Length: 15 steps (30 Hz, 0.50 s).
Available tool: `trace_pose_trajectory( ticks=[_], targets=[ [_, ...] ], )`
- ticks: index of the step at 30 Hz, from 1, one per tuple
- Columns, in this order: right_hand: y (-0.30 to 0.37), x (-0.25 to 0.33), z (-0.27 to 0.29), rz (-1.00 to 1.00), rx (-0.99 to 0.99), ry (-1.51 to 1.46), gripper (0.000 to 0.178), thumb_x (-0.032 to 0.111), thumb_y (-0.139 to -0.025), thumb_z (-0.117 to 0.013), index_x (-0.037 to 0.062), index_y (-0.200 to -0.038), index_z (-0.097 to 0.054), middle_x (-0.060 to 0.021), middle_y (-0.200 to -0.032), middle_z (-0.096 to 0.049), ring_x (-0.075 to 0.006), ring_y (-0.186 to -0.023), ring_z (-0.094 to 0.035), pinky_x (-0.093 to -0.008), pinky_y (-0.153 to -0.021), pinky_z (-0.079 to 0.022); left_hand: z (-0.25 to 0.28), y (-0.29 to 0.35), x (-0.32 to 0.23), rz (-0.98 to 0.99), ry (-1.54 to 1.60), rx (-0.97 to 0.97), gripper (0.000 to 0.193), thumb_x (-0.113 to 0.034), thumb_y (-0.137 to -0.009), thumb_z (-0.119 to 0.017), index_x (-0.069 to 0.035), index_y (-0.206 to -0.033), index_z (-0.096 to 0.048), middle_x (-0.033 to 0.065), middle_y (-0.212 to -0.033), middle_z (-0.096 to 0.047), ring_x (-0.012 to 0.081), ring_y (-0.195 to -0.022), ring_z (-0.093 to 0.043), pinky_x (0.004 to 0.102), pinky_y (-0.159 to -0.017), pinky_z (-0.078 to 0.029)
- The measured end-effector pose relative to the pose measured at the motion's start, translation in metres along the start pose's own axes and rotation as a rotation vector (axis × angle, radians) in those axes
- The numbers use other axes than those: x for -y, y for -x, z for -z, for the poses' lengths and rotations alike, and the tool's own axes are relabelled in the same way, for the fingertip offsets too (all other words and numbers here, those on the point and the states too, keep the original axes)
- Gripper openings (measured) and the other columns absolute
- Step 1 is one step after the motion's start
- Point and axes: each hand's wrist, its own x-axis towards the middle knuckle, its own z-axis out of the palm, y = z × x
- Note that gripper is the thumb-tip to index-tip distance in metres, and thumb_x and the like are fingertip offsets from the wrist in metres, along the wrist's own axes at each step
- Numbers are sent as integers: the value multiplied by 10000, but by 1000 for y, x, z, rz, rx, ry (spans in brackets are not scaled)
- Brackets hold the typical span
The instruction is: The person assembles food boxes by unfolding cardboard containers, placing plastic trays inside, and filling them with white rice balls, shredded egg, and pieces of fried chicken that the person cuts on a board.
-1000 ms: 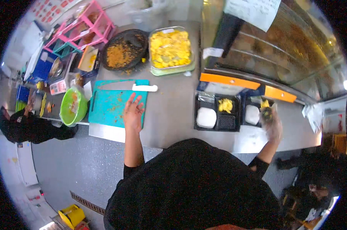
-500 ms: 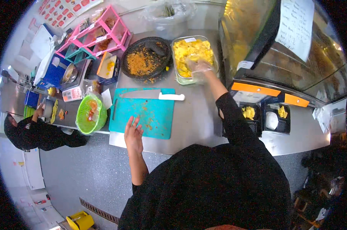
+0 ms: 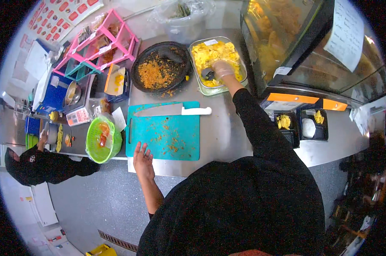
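My right hand [image 3: 223, 69], in a clear plastic glove, reaches into a rectangular clear tray [image 3: 208, 91] of yellow chunks [image 3: 213, 52]. Its fingers look curled, and a small dark object [image 3: 208, 74] of unclear kind shows right beside them. My bare left hand [image 3: 143, 162] hovers by the near left edge of a teal cutting board [image 3: 186, 143], fingers spread, with nothing in it. Across the far part of the board lies a large knife [image 3: 167, 110], its white handle pointing right. Orange-brown crumbs are scattered over the board.
A black stone mortar [image 3: 137, 81] with orange-brown paste stands beyond the board. Left of it are a green basket [image 3: 90, 147] and pink racks [image 3: 127, 49]. Black containers [image 3: 304, 138] and a glass display case [image 3: 282, 38] stand right. A co-worker [image 3: 52, 165] works far left.
A dark object now shows beside my right fingers in the tray. My left hand has shifted slightly left and nearer me. The whole view has shifted a little.
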Motion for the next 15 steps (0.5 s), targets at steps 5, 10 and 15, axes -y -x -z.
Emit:
trace_pose_trajectory(
  ticks=[5, 10, 15],
  targets=[
    [-1, -32, -5, -264, -95, -112, 205, 178, -694, -563, 43, -831, -632, -175, -917, -602, -300, -861, -589, -404, -725, -469, -16, -11, -1, -3, 10, 102, 433, -192, -836, -484, -82, -1242, -381, 55, -1130, -503, 125, -866, -464, 267, -749, -367],
    [44, 20, 48, -310, 105, -110, 401, 297, -647, -650, 50, -961, -616, -155, -1038, -574, -258, -964, -560, -370, -799, -457, -12, -14, 11, 18, 19, 135, 440, -199, -833, -500, -81, -1241, -385, 63, -1141, -500, 123, -876, -470, 265, -747, -371],
    [22, 17, 9, -286, 335, -93, 539, 346, -640, -675, 80, -1095, -560, -126, -1177, -503, -280, -1070, -493, -380, -896, -402, -38, -12, 8, 22, -49, 167, 450, -216, -824, -514, -89, -1237, -391, 74, -1172, -481, 159, -946, -461, 295, -808, -337]
  ],
)
